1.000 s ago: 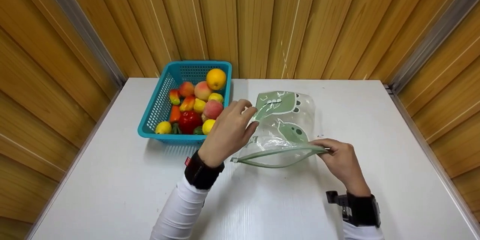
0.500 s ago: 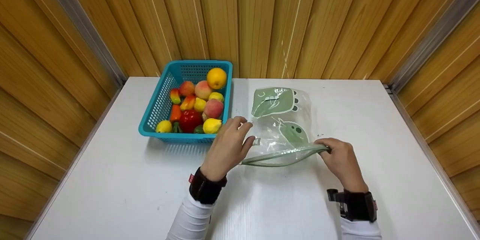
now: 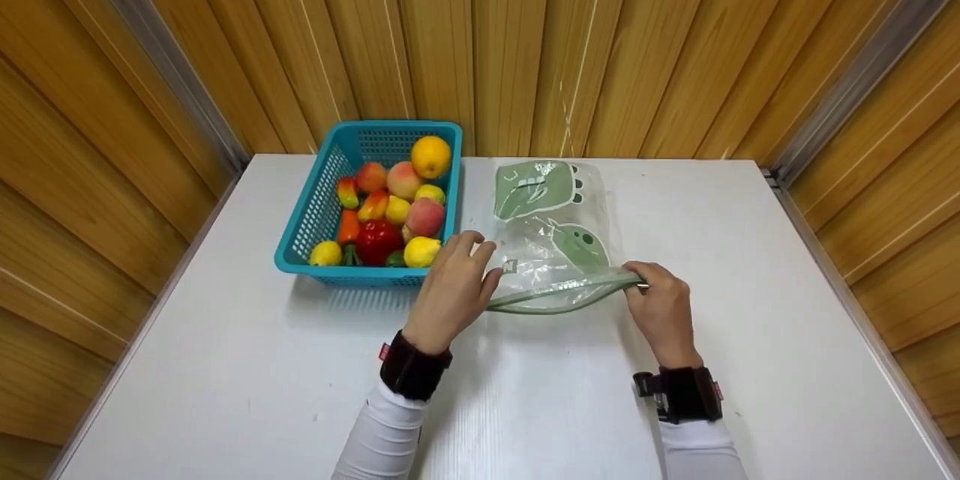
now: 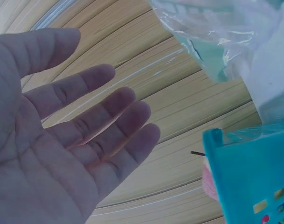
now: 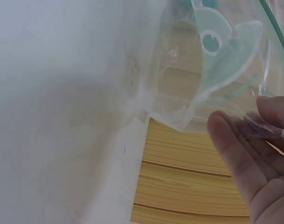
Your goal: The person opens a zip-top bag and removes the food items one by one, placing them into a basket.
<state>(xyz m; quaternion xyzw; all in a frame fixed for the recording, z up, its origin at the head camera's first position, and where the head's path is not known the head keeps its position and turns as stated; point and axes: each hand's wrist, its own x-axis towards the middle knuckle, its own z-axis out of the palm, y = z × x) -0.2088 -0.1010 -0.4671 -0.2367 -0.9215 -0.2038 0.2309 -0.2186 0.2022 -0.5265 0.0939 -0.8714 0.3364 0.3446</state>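
A clear zip bag (image 3: 536, 236) with green cartoon prints lies on the white table, its green-edged mouth parted toward the person. My right hand (image 3: 661, 311) pinches the right end of that mouth; in the right wrist view, thumb and fingers (image 5: 225, 135) close on the bag's edge. By the left end of the mouth is my left hand (image 3: 454, 292), between bag and basket. The left wrist view shows its palm (image 4: 34, 158) bare, fingers extended and apart from the bag.
At the left back stands a turquoise basket (image 3: 300, 240) full of fruit and vegetables, among them an orange (image 3: 430, 157), a red bell pepper (image 3: 378, 241) and a peach (image 3: 424, 217). Wood-patterned walls (image 3: 510, 52) border the white table (image 3: 247, 375).
The right hand has moved away from the person and slightly left, taking the bag along. The left hand has drawn back a little from over the bag. The basket has stayed put.
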